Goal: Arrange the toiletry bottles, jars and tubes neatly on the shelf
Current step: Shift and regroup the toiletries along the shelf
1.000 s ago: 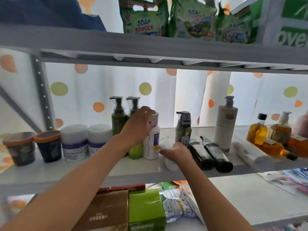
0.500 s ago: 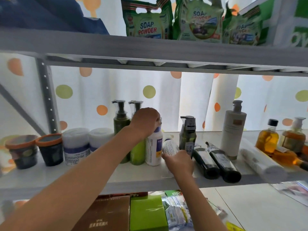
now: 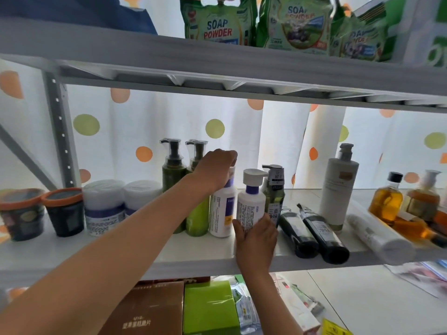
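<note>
Middle shelf [image 3: 198, 252], left to right: two orange-rimmed dark jars [image 3: 23, 213], two white tubs with purple bands [image 3: 104, 206], two green pump bottles [image 3: 173, 175], two white bottles with purple collars, one upright olive pump bottle [image 3: 274, 189], two dark bottles lying flat [image 3: 312, 235], one tall white pump bottle [image 3: 338, 187], one white tube lying flat [image 3: 377, 235], and amber oil bottles [image 3: 387, 199] at the far right, their count unclear. The left hand [image 3: 212, 170] curls over the top of the first white bottle [image 3: 221, 213], which stands just beside the lighter green pump bottle. The right hand [image 3: 256, 240] grips the lower body of the second white bottle [image 3: 250, 201], fingers wrapped round it; this bottle is upright, between the first white bottle and the olive pump bottle. Three soap powder bags [image 3: 217, 22] stand on the upper shelf. Below lie a brown box [image 3: 147, 310] and a green box [image 3: 210, 308]. The dotted curtain [image 3: 145, 131] hangs behind. The left forearm hides part of both green pump bottles. Against the frame half a second earlier, the second white bottle, then tilted low on the shelf under the right hand, now stands upright; the left hand remains atop the first.
</note>
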`<state>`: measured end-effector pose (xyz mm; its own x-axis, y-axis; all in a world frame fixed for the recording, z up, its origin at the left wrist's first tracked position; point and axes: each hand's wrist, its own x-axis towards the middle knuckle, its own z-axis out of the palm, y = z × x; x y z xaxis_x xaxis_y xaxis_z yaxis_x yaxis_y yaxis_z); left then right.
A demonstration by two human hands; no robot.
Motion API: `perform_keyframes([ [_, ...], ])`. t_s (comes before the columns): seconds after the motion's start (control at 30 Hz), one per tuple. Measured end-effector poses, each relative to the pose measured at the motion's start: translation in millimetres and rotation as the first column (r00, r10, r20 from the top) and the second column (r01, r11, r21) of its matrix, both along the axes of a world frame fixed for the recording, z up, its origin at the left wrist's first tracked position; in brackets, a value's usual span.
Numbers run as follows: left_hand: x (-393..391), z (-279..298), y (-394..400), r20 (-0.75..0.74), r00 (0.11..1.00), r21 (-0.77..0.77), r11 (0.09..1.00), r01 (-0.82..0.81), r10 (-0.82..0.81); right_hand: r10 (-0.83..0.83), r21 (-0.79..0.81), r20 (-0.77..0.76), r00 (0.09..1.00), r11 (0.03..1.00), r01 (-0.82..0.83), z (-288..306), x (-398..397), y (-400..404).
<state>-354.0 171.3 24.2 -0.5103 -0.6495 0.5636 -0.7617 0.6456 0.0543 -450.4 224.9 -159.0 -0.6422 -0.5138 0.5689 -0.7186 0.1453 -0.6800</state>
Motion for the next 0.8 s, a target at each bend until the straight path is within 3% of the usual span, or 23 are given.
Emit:
perform_keyframes([
  [0.3, 3.0, 6.2, -3.0, -0.017, 0.996, 0.113, 0.989, 0.093, -0.091, 0.121, -0.141, 0.249, 0.961, 0.986, -0.087, 3.3, -10.8, -5.5],
  [0.53, 4.8, 8.0, -5.8, 0.092, 0.993, 0.076, 0.995, 0.066, -0.073, -0.004, -0.103, 0.008, 1.000, 0.995, 0.004, -3.1, -4.8, -5.2],
  [0.8, 4.5, 9.4, -9.7, 0.126, 0.990, 0.102, 0.993, 0.054, -0.067, 0.007, -0.066, 0.035, 0.999, 0.998, -0.004, -1.5, -6.9, -7.9],
])
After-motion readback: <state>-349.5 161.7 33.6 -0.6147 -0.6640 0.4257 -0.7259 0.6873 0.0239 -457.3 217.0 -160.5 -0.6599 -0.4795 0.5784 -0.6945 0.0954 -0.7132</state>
